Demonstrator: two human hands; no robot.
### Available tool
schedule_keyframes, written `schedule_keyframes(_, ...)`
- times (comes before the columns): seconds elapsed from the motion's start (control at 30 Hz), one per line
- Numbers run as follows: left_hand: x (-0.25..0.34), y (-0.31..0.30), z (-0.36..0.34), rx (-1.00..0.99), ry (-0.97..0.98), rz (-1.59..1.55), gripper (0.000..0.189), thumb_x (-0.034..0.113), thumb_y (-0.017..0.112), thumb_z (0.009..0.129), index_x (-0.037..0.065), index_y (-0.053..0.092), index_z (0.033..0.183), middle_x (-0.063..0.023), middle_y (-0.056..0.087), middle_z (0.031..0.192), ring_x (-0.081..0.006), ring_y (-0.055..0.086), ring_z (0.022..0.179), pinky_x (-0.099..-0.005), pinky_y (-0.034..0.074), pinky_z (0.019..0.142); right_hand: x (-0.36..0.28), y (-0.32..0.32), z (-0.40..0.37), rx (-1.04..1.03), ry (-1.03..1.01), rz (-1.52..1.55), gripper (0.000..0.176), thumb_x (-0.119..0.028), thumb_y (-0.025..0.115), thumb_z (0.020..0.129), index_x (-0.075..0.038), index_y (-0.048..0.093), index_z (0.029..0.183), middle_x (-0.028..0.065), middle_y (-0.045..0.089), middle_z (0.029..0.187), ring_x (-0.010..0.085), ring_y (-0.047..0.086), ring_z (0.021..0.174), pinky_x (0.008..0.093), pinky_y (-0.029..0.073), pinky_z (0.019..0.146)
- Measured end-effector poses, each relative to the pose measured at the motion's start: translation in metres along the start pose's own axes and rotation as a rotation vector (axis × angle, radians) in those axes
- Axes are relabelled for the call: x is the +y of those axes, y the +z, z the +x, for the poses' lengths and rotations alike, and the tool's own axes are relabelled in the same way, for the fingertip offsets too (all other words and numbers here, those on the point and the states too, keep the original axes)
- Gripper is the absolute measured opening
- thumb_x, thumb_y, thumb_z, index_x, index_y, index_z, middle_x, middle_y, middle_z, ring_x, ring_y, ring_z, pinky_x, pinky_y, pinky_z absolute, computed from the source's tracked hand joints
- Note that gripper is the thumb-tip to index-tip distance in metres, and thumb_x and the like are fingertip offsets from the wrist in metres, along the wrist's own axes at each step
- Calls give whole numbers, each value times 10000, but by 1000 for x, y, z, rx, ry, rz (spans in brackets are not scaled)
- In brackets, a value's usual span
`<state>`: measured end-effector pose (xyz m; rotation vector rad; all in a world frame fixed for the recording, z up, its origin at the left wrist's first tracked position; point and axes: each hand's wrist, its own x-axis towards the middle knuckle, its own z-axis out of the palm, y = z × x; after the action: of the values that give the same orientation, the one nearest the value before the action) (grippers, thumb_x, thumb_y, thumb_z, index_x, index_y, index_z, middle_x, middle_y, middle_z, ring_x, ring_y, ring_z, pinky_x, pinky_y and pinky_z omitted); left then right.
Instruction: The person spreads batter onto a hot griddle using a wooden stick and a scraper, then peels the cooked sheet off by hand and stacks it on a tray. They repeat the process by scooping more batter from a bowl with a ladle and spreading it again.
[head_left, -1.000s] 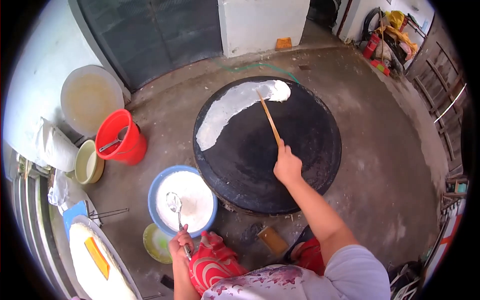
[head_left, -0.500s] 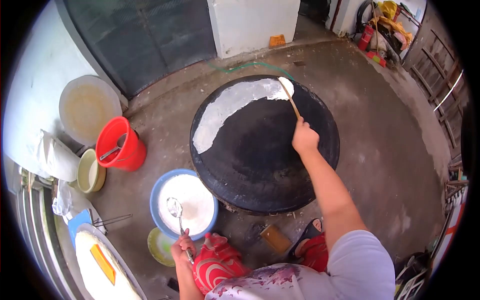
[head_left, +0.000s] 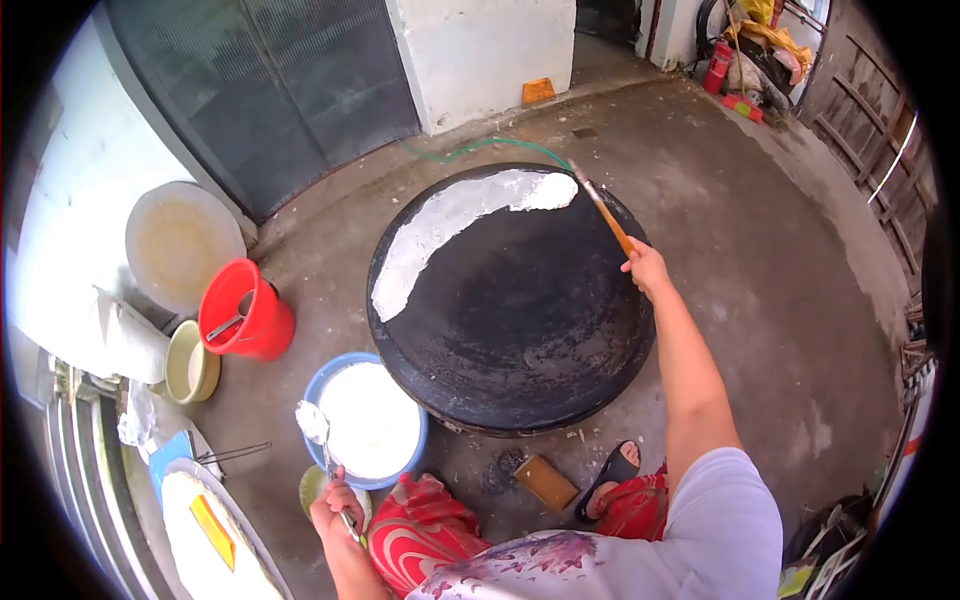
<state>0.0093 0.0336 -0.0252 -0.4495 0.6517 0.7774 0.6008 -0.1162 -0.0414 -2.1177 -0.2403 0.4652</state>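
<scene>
My right hand [head_left: 647,268] is closed on the handle of a wooden spreader [head_left: 610,222], whose far end is at the upper right rim of a large round black griddle [head_left: 520,310]. A curved white band of batter [head_left: 430,235] lies along the griddle's upper left side, with a thicker lump [head_left: 552,191] at its right end. My left hand [head_left: 337,502] grips a metal ladle [head_left: 314,423] with white residue in its bowl. The ladle is over the left rim of a blue basin [head_left: 423,440] holding white batter [head_left: 372,420].
At the left stand a red bucket [head_left: 262,325], a pale green basin [head_left: 192,362] and a round board [head_left: 183,245]. Lower left is a stack with a yellow scraper [head_left: 213,530]. A brown block [head_left: 546,483] lies near my foot. A green hose [head_left: 480,143] runs behind the griddle.
My right hand and the spreader have moved right, with its tip now off the batter lump. My left hand and the ladle have shifted left and down. The view has shifted slightly.
</scene>
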Motion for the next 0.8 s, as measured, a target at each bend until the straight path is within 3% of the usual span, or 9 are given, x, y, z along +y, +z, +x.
schedule_keyframes(0.1, -15, 13, -17, -62, 20, 13, 339, 128, 293, 897, -104, 470, 1071, -33, 463, 636, -107, 413, 447, -221, 374, 398, -17, 6, -11, -224, 94, 68, 347, -150, 386, 903, -166, 502, 1230, 23, 551, 660, 105, 448, 441, 238, 371, 441)
schedule_keyframes(0.2, -29, 21, -26, -91, 25, 22, 333, 124, 299, 897, -105, 471, 1066, -34, 469, 643, -106, 418, 453, -220, 373, 398, -9, -3, -8, -213, 65, 75, 335, -158, 398, 898, -155, 519, 1210, 23, 545, 659, 103, 436, 422, 252, 350, 400)
schedule_keyframes(0.23, -34, 23, -25, -89, 31, 24, 333, 124, 299, 897, -105, 471, 1066, -34, 469, 643, -106, 418, 453, -220, 373, 398, 15, 11, 19, -80, 15, 96, 340, -194, 379, 912, -222, 489, 1232, -2, 488, 622, 73, 300, 366, 233, 222, 322)
schedule_keyframes(0.27, -38, 25, -23, -86, 28, 34, 333, 123, 298, 898, -107, 469, 1066, -34, 471, 647, -106, 419, 456, -219, 373, 398, 13, 13, 22, -83, 19, 98, 340, -194, 379, 912, -222, 489, 1232, -2, 488, 622, 73, 300, 366, 233, 222, 322)
schedule_keyframes(0.37, -44, 26, -19, -83, 10, 46, 334, 121, 295, 898, -111, 466, 1066, -36, 474, 656, -106, 421, 463, -218, 373, 400, -21, 23, -3, -277, 71, 47, 338, -204, 390, 910, -207, 486, 1235, -10, 465, 612, 72, 289, 369, 238, 216, 321)
schedule_keyframes(0.47, -49, 25, -15, -87, -17, 45, 333, 117, 290, 897, -114, 463, 1062, -37, 475, 663, -105, 421, 473, -214, 374, 403, 15, 19, 13, -229, -190, 31, 304, -114, 413, 901, -115, 545, 1176, 6, 551, 738, 68, 467, 561, 215, 398, 513)
schedule_keyframes(0.53, -57, 27, -15, -10, 8, 63, 290, 97, 340, 889, -78, 473, 1077, -28, 454, 634, -97, 387, 457, -203, 336, 381, 45, 18, 30, 77, -192, -82, 291, -83, 428, 895, -83, 558, 1154, 10, 594, 851, 80, 523, 710, 218, 425, 667)
schedule_keyframes(0.67, -59, 24, -14, 36, 69, 120, 310, 169, 333, 919, -58, 482, 1070, -28, 454, 632, -91, 382, 453, -199, 326, 373, -10, 44, -22, -192, -73, 5, 273, -157, 474, 860, -91, 593, 1096, 134, 621, 1013, 214, 584, 948, 282, 423, 822)
schedule_keyframes(0.8, -57, 25, -13, 39, 63, 106, 336, 201, 321, 929, -55, 483, 1075, -25, 452, 647, -86, 386, 462, -194, 329, 378, -21, 30, -46, -169, -236, -315, 291, -257, 492, 841, -206, 590, 1111, 81, 611, 1045, 236, 577, 967, 319, 434, 828)
